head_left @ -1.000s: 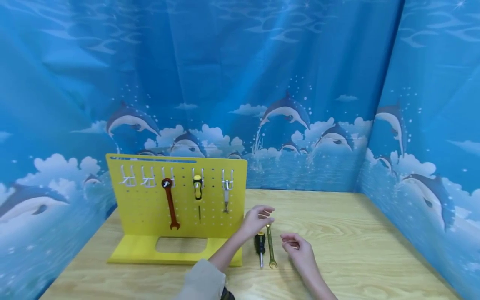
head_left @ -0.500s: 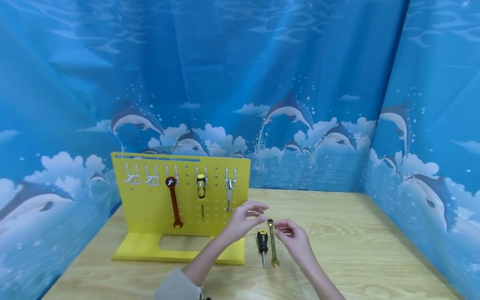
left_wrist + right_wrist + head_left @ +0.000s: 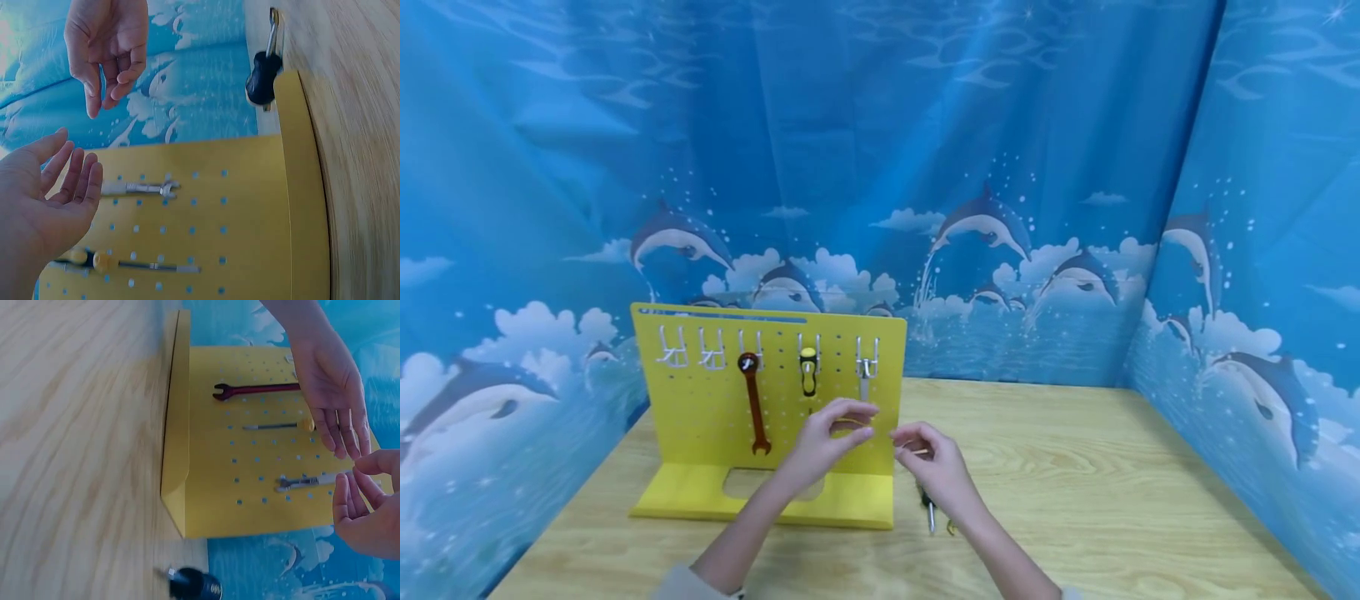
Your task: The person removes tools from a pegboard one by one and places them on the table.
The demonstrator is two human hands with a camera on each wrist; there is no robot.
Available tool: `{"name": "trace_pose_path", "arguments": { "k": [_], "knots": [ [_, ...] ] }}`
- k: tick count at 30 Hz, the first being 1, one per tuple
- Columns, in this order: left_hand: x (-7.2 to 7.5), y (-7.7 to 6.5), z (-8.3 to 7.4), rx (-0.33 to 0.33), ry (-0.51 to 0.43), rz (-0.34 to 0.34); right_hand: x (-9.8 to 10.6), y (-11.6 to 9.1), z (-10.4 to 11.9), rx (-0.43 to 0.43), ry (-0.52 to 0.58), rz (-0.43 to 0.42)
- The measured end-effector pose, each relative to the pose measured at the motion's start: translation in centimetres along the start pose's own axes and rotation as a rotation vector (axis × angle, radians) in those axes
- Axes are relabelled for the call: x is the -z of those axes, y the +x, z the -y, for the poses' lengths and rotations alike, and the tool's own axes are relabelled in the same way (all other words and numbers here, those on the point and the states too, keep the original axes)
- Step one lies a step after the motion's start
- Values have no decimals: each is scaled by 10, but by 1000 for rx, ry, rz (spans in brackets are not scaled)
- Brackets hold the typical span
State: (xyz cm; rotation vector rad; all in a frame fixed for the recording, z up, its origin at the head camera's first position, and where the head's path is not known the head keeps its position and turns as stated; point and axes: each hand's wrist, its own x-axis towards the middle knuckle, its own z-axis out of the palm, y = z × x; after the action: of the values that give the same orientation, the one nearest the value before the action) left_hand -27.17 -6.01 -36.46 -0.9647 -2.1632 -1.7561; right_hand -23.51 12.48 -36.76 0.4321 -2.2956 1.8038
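Both hands hover before the yellow pegboard (image 3: 700, 417), and I see nothing held in either. My left hand (image 3: 827, 442) is in front of its lower right part, fingers loosely bent, near a hanging silver wrench (image 3: 144, 188). Just beside it is my right hand (image 3: 936, 467), its thumb and fingers slightly curved with a gap between them. A yellow-and-black screwdriver (image 3: 808, 371) and a red-brown wrench (image 3: 755, 404) also hang on hooks. On the table lies a black screwdriver (image 3: 265, 78), partly behind the right hand in the head view. Only one end of a gold wrench (image 3: 951, 527) shows there.
Two hooks (image 3: 673, 357) at the board's upper left carry no tool. The board's foot (image 3: 857, 500) juts forward over the wooden table (image 3: 1075, 467). A blue curtain with dolphins (image 3: 820, 167) closes off the back and sides.
My left hand has moved left, away from above the gold wrench to the front of the pegboard. The right hand has moved left and up after it and now covers most of that wrench.
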Motion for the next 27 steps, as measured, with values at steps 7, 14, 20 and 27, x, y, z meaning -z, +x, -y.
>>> {"name": "trace_pose_path", "arguments": {
  "k": [7,14,20,27],
  "knots": [
    [41,-18,1,-11,85,-113,-32,11,7,70,-12,101],
    [78,-35,1,112,82,-227,-69,23,11,56,-65,208],
    [92,-43,9,153,104,-459,-98,30,11,61,-57,253],
    [98,-39,27,157,43,-646,-128,38,1,34,-52,258]
  ]
}}
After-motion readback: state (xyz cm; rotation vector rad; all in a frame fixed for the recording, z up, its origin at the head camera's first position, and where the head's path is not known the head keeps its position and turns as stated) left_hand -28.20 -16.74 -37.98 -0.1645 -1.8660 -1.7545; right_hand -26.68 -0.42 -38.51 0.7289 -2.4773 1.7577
